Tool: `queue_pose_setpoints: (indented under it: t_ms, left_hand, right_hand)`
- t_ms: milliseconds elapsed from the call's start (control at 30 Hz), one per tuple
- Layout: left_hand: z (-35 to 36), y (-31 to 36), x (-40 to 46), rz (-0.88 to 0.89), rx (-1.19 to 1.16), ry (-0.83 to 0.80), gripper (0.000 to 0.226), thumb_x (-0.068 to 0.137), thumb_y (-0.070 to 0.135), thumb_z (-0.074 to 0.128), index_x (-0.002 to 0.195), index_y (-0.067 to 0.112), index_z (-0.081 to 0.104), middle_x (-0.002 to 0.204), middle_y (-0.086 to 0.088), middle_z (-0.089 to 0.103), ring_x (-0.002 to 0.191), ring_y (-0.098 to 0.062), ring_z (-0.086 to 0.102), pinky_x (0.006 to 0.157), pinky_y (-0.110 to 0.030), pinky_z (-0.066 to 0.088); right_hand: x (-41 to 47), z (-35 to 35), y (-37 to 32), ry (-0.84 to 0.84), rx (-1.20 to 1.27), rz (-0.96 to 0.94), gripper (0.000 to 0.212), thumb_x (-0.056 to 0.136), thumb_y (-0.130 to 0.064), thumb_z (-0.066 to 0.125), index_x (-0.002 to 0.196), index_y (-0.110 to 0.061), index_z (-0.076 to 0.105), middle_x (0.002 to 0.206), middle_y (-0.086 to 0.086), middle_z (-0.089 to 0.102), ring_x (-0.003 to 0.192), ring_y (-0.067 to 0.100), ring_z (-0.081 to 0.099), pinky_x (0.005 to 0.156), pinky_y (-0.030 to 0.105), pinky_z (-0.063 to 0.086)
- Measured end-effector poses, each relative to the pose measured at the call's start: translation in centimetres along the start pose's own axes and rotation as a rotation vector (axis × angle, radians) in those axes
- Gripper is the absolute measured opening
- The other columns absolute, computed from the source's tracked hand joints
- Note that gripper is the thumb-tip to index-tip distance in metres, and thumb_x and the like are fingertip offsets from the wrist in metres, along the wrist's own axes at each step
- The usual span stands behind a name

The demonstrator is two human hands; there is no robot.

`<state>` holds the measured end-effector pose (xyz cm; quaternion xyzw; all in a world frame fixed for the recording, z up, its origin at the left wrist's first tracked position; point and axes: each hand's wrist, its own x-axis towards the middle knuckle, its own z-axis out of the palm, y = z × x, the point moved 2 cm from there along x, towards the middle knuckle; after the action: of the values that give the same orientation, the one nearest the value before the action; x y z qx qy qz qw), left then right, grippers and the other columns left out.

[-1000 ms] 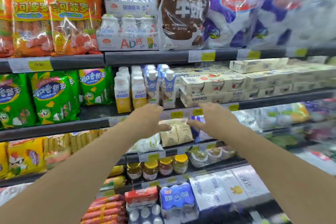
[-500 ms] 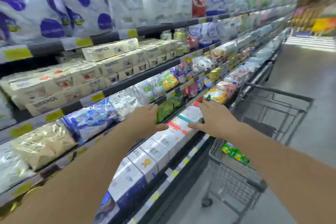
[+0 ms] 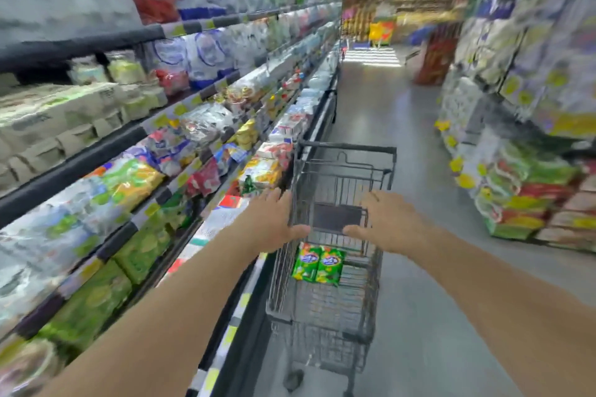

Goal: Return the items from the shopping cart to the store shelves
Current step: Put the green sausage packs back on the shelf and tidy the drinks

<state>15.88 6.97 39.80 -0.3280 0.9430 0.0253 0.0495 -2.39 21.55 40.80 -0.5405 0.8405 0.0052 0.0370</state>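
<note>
Hovering: left hand (image 3: 271, 222), right hand (image 3: 385, 224), fingers relaxed, empty | wire-mesh cart (image 3: 325, 306) | glossy green packets (image 3: 317, 263) inside

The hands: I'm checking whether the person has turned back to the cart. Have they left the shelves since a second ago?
Yes. Both hands, left and right, have swung from the shelves rightward to over the shopping cart, empty.

One dark wire shopping cart (image 3: 335, 235) stands just beyond the fingertips of two bare hands, left hand (image 3: 274, 222) and right hand (image 3: 387, 222). Below the fingers, two green snack packets (image 3: 317, 263) lie side by side in it
</note>
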Motion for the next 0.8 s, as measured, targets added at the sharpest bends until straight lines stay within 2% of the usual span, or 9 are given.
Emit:
queue_pose_setpoints:
  t_ms: [133,267,367,433,600,700,800]
  left_hand:
    - [1.4,-0.3,7.9,0.091,-0.01,-0.009,0.101,0.086,0.076,0.039,0.156,0.007,0.014,0.161,-0.015,0.019,0.149,-0.034,0.014,0.12,-0.052,0.017]
    - [2.3,-0.6,14.6,0.148,0.005,-0.056,0.1,0.087,0.075,0.037,0.156,0.007,0.012,0.162,-0.013,0.018,0.149,-0.033,0.013,0.121,-0.053,0.013]
    - [3.6,0.1,19.0,0.174,-0.011,-0.092,0.097,0.089,0.072,0.038,0.156,0.008,0.013,0.162,-0.012,0.019,0.15,-0.032,0.012,0.121,-0.052,0.011]
    - [4.9,0.9,21.8,0.197,-0.016,-0.107,0.095,0.089,0.072,0.038,0.155,0.008,0.016,0.16,-0.011,0.022,0.149,-0.032,0.014,0.121,-0.053,0.013]
    - [9.2,2.5,27.8,0.18,-0.051,-0.171,0.094,0.089,0.072,0.038,0.153,0.005,0.022,0.157,-0.012,0.03,0.146,-0.031,0.024,0.118,-0.05,0.022]
    - [12.4,3.2,30.3,0.068,-0.133,-0.243,0.087,0.089,0.07,0.041,0.147,0.005,0.033,0.146,-0.013,0.042,0.136,-0.031,0.037,0.111,-0.046,0.035]
    - [16.0,3.5,32.2,-0.04,-0.196,-0.299,0.078,0.091,0.067,0.042,0.141,0.007,0.039,0.139,-0.012,0.046,0.131,-0.03,0.042,0.105,-0.043,0.041]
  right_hand:
    - [4.8,0.7,2.1,-0.035,0.01,0.095,0.087,0.082,-0.077,0.047,0.138,-0.01,0.046,0.136,0.01,0.052,0.125,0.029,0.048,0.105,0.044,0.042]
    - [9.0,1.7,4.0,-0.048,0.046,0.173,0.088,0.082,-0.077,0.048,0.14,-0.011,0.046,0.14,0.01,0.051,0.128,0.028,0.047,0.108,0.042,0.041]
    - [11.4,3.2,5.9,-0.065,0.088,0.202,0.089,0.085,-0.073,0.049,0.15,-0.013,0.034,0.152,0.009,0.04,0.14,0.027,0.035,0.117,0.041,0.03]
    - [13.1,4.6,7.3,-0.095,0.095,0.223,0.089,0.086,-0.071,0.049,0.151,-0.013,0.032,0.153,0.009,0.039,0.141,0.028,0.034,0.118,0.041,0.029]
    - [17.8,9.1,11.1,-0.189,0.206,0.228,0.08,0.091,-0.061,0.053,0.15,-0.012,0.032,0.149,0.009,0.044,0.134,0.027,0.045,0.111,0.042,0.039]
    - [20.7,12.1,13.2,-0.229,0.265,0.207,0.061,0.095,-0.052,0.052,0.14,-0.012,0.041,0.135,0.008,0.052,0.123,0.027,0.053,0.103,0.041,0.046]
    - [23.6,15.6,14.5,-0.271,0.32,0.187,0.042,0.097,-0.044,0.053,0.126,-0.014,0.048,0.118,0.004,0.057,0.106,0.023,0.06,0.09,0.037,0.051]
